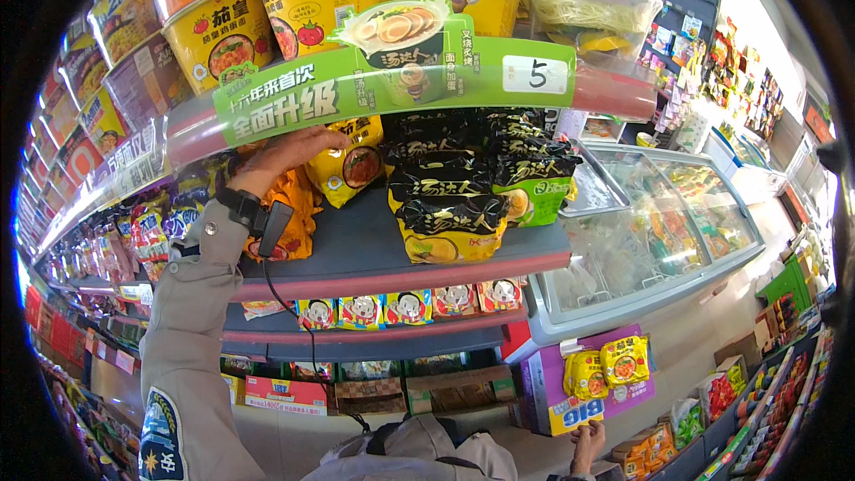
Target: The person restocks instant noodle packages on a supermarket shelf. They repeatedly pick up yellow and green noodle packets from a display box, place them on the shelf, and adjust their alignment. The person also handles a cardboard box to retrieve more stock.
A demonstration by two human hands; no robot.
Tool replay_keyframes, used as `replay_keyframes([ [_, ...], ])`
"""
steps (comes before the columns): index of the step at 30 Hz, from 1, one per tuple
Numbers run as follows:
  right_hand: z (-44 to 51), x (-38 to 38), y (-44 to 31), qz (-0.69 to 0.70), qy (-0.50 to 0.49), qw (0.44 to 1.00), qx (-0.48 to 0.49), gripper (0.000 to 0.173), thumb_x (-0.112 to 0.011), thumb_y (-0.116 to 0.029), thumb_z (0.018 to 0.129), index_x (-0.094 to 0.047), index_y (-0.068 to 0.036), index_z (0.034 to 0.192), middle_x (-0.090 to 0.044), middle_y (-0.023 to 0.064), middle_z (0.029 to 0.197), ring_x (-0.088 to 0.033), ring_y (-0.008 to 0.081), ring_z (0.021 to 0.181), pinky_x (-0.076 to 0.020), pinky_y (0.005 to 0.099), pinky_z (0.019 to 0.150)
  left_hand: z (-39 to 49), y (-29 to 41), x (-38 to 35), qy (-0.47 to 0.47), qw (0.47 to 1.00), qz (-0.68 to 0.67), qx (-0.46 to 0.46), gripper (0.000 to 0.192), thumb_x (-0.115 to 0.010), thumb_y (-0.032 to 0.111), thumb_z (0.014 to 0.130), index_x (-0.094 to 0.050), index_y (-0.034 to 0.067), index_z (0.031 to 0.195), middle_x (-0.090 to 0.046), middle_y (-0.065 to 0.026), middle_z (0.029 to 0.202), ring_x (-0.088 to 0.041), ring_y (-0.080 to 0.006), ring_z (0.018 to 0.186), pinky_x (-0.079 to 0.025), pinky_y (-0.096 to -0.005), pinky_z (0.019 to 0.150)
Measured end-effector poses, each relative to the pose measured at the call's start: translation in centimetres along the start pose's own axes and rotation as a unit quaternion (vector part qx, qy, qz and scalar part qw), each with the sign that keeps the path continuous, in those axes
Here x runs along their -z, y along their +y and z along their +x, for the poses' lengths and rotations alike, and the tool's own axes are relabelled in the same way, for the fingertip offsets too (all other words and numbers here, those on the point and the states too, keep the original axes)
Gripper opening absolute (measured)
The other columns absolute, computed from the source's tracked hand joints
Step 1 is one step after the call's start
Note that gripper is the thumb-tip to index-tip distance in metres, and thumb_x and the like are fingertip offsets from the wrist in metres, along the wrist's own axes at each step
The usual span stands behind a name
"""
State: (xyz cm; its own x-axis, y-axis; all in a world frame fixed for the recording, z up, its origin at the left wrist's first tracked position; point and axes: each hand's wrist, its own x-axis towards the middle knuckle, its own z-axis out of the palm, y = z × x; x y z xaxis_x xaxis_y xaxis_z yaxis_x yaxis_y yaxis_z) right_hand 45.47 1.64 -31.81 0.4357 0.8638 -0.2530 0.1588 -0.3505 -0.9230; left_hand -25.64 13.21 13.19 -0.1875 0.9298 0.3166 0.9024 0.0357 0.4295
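My left hand (294, 150) reaches in under the upper shelf's green price strip. Its fingers are on the upper left edge of a yellow packet of instant noodles (351, 164), which tilts on the dark grey shelf (354, 247). Part of the grip is hidden by the hand itself. Below my wrist sit orange noodle packets (290, 214). Black-topped noodle packets (447, 224) stand in rows to the right. Low at the right, my right hand (588, 444) is beside a purple carton (541, 381), its fingers apart. Two yellow noodle packets (604, 367) lie on that carton.
Noodle cups (220, 33) crowd the upper shelf, whose green sign strip (401, 87) juts out above my hand. A glass-topped chest freezer (641, 227) adjoins the shelf at the right. Small snack packets (407, 307) line a lower shelf. A cable (310, 354) hangs from my left wrist device.
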Motion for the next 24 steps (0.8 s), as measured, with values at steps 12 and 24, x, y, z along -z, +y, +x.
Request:
replay_keyframes([
  [12, 2.3, 0.4, 0.1, 0.019, -0.058, 0.998, -0.003, 0.031, -0.059, -0.005, 0.091, -0.056, 0.009, 0.119, -0.067, 0.0157, 0.089, -0.069, 0.0208, 0.068, -0.0570, 0.0304, 0.055, 0.0, -1.2, -0.2, 0.171, 0.978, 0.052, -0.104, 0.058, -0.070, 0.049, 0.093, -0.063, 0.010, 0.135, -0.066, -0.0138, 0.132, -0.057, -0.0319, 0.125, -0.043, -0.0413, 0.106],
  [24, 2.3, 0.1, -0.4, 0.029, -0.057, 0.998, -0.025, 0.032, -0.060, -0.003, 0.090, -0.056, 0.009, 0.119, -0.065, 0.0148, 0.090, -0.069, 0.0213, 0.069, -0.0584, 0.0311, 0.057, 0.6, 0.0, 0.0, 0.069, 0.998, -0.011, 0.001, 0.055, -0.077, 0.046, 0.086, -0.069, 0.008, 0.125, -0.070, -0.0110, 0.121, -0.063, -0.0272, 0.111, -0.049, -0.0402, 0.098],
])
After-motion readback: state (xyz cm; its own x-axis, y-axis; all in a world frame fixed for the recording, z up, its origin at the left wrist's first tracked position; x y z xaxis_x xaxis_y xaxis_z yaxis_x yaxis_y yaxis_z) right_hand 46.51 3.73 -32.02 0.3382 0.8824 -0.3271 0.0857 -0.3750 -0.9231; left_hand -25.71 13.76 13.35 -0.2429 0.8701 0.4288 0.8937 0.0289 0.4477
